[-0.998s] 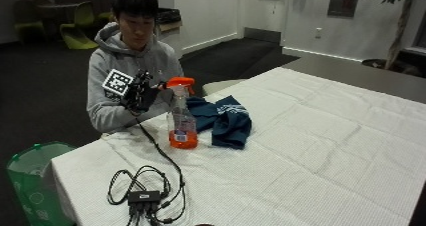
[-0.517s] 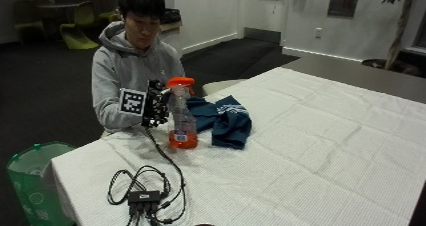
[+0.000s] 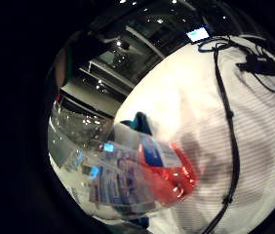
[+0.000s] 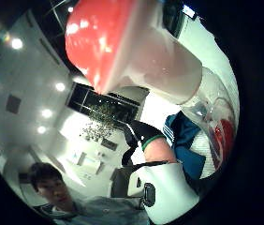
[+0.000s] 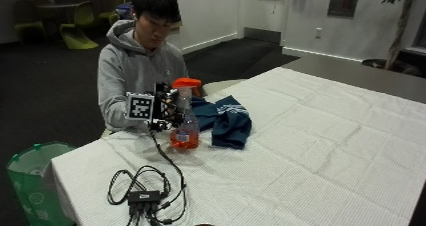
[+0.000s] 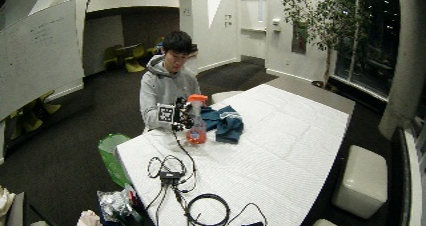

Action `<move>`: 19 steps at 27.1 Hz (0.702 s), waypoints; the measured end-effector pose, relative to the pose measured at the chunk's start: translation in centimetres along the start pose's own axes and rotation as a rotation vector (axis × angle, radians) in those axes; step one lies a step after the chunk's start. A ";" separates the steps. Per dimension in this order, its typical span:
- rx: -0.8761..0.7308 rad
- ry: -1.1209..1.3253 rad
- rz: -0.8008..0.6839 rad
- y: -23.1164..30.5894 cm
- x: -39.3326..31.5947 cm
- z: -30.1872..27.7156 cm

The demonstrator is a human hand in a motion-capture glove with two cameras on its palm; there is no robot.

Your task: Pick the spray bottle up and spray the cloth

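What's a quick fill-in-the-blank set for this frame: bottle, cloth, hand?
1. The spray bottle has a cap coloured ____.
2. The bottle stands upright on the white ____.
3. The blue cloth lies beside the bottle, on the side away from the gloved ____.
4. The liquid in the bottle fills only its ____ part.

Missing words: orange; tablecloth; hand; lower

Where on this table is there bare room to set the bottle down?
The white table is bare beyond the blue cloth, toward its far end. It is crowded near the person: spray bottle at the gloved right hand, cloth alongside, cables at the near corner.
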State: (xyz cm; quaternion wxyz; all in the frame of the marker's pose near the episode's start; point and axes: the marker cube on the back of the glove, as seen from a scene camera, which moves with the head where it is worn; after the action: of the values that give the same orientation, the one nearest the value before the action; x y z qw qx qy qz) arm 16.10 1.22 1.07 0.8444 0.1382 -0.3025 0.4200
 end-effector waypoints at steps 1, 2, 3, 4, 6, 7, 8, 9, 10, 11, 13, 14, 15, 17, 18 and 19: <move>0.010 -0.011 -0.022 -0.1 0.3 0.0; 0.045 -0.021 -0.059 -0.5 0.6 0.0; 0.088 -0.030 -0.091 -1.0 0.9 0.1; 0.114 -0.040 -0.097 -1.3 1.0 0.1; 0.063 -0.056 -0.010 -1.2 1.0 0.0; 0.008 -0.060 0.048 -0.9 0.9 -0.1; -0.042 -0.060 0.091 -0.7 0.7 -0.1; -0.082 -0.059 0.115 -0.6 0.6 0.0; -0.115 -0.059 0.126 -0.6 0.4 0.1; -0.145 -0.059 0.132 -0.7 0.2 0.4; -0.202 -0.065 0.137 -1.2 -0.4 0.9; -0.228 -0.068 0.136 -1.6 -0.8 1.1; -0.251 -0.072 0.133 -1.9 -1.1 1.4; -0.294 -0.077 0.125 -2.4 -1.6 2.0; -0.314 -0.077 0.121 -2.7 -1.9 2.4; -0.333 -0.073 0.118 -3.1 -2.2 2.7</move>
State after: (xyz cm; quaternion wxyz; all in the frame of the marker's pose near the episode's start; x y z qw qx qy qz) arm 16.42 -3.37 1.89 0.8180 -0.0066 -0.4058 0.4075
